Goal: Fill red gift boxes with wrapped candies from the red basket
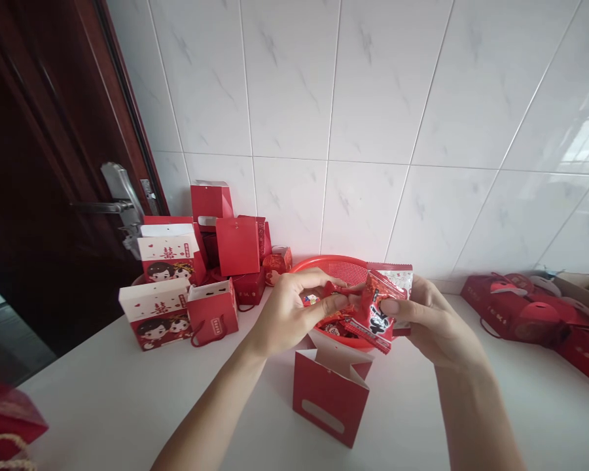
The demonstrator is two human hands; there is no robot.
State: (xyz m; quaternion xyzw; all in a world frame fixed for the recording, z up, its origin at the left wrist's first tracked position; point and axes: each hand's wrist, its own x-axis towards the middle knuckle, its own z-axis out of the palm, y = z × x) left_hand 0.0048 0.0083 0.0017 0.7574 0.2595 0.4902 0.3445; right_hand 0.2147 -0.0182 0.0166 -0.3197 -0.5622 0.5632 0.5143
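Observation:
My right hand (434,324) grips two snack packets: a red one with dark lettering (380,314) in front and a whitish one with red edges (403,278) behind it. Beside them, my left hand (294,311) pinches a small red wrapped piece (332,288), partly hidden by its fingers. Both hands are above a red plastic basket (346,261) of wrapped sweets (338,327). Just below, on the white table, a red gift box (330,392) stands upright with its top open.
At the left back, several red gift boxes (238,245) and ones with cartoon faces (160,320) stand by the tiled wall. More red boxes (515,311) lie on the right. A red bag with a rope handle (7,418) is at the near left, near a dark door (49,163).

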